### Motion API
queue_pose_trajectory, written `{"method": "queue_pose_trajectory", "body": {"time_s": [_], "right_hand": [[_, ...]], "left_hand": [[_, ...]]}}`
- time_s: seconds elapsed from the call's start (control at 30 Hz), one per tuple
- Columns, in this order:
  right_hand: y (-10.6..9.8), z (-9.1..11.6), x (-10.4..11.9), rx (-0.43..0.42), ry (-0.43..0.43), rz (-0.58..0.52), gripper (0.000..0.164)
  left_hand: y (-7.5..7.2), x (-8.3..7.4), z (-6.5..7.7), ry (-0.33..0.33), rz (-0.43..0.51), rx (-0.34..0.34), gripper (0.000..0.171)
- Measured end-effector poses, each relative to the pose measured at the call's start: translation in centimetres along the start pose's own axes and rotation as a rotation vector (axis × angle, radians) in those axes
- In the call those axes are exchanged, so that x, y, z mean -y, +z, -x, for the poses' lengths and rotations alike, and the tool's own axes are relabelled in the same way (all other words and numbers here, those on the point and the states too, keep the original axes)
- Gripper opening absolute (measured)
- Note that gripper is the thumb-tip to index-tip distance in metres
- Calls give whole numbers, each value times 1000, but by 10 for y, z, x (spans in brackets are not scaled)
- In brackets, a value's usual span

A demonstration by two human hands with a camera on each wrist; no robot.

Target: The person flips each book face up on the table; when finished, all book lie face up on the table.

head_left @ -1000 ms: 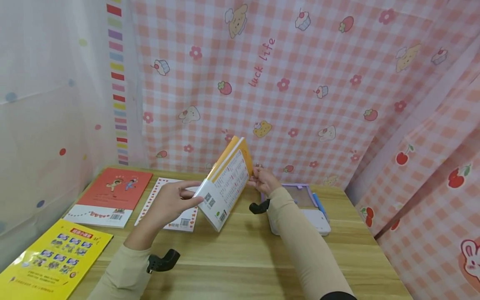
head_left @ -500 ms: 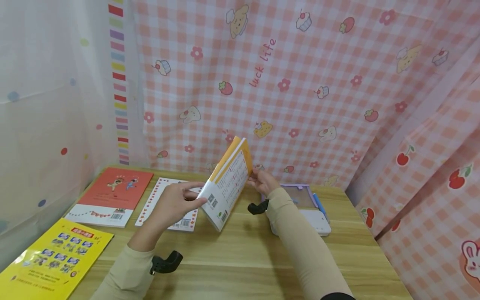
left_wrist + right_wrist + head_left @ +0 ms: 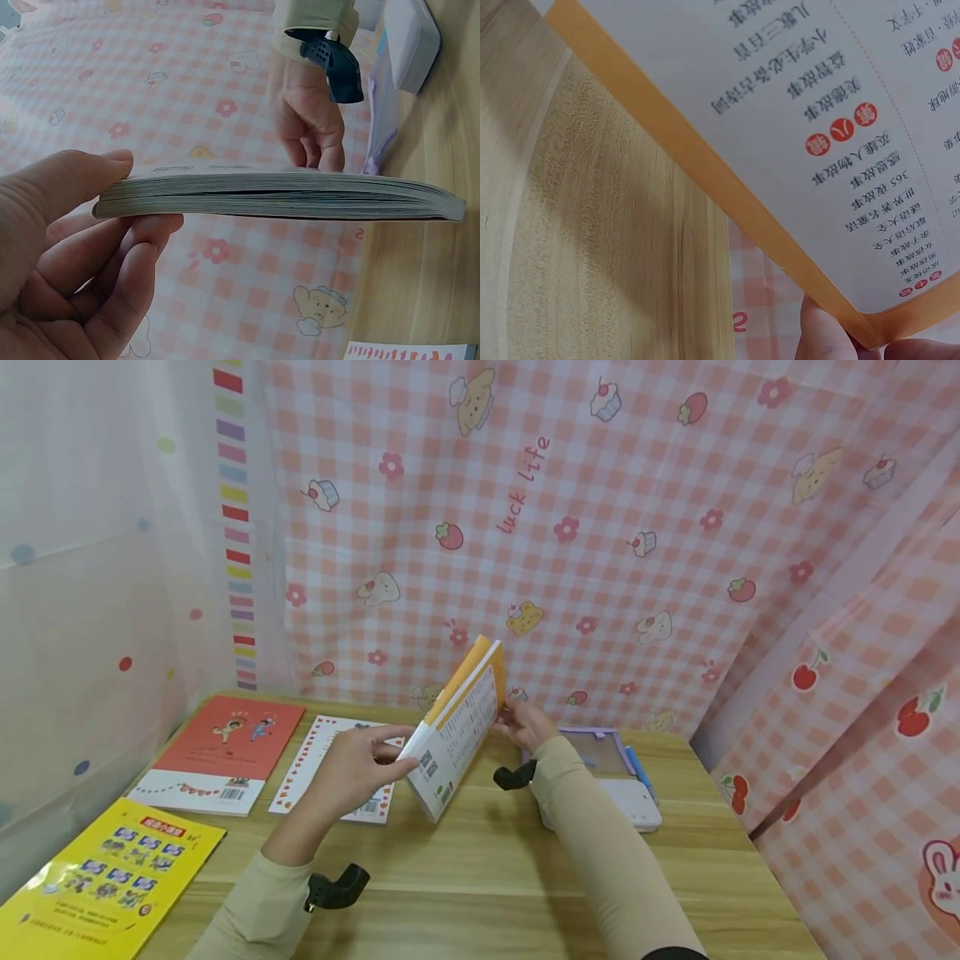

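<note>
A paperback book with an orange and white cover stands tilted above the table, its printed list and QR codes facing me. My left hand pinches its left edge; in the left wrist view the thumb lies on one cover and the fingers of that hand on the other. Page edges of the book show there, with a small gap between the pages. My right hand pinches the opposite edge. In the right wrist view the fingertips are at an orange corner, partly out of frame.
Left on the wooden table lie a red book, a white book with a leaf border, and a yellow book. Right are a purple-edged pouch, a white case and a blue pen. A checked curtain hangs behind.
The book has turned slightly more edge-on and shifted a little right. My left hand has moved slightly right with it; the right hand has barely moved.
</note>
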State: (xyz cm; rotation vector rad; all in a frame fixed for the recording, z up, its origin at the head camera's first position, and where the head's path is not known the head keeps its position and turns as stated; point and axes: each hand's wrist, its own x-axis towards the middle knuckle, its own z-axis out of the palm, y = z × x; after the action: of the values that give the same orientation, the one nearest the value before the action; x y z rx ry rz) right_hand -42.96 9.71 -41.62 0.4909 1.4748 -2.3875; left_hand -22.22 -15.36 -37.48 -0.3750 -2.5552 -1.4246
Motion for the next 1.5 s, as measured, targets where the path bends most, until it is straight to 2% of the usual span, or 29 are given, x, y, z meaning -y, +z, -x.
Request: {"method": "queue_pose_trajectory", "body": {"time_s": [0.17, 0.4, 0.57, 0.7, 0.87, 0.97, 1.1, 1.23, 1.33, 1.5], "right_hand": [[0, 0, -1, 25, -19, 2, 32], [-3, 2, -3, 64, -29, -19, 7], [-8, 2, -3, 174, -5, -11, 22], [-12, 1, -5, 200, 24, -38, 22], [-13, 0, -7, 212, 61, -121, 19], [-11, 1, -7, 208, 83, -213, 17], [-9, 3, -5, 157, 109, -331, 16], [-9, 4, -2, 146, 126, -379, 17], [-11, 4, -1, 156, 141, -416, 18], [-13, 4, 2, 129, 182, -525, 16]], "left_hand": [[-1, 1, 0, 7, 3, -17, 44], [-5, 0, 0, -8, 5, -29, 43], [-10, -3, 1, -22, -26, -65, 43], [-13, -5, 1, -8, -67, -112, 39], [-15, -6, 0, -34, -38, -194, 35], [-16, -8, 0, -59, 9, -236, 35], [-15, -10, 0, -75, 54, -259, 36], [-12, -8, -1, -77, 68, -276, 41], [-10, -5, -1, -70, 77, -270, 47], [-7, 1, 0, -43, 209, -187, 53]]}}
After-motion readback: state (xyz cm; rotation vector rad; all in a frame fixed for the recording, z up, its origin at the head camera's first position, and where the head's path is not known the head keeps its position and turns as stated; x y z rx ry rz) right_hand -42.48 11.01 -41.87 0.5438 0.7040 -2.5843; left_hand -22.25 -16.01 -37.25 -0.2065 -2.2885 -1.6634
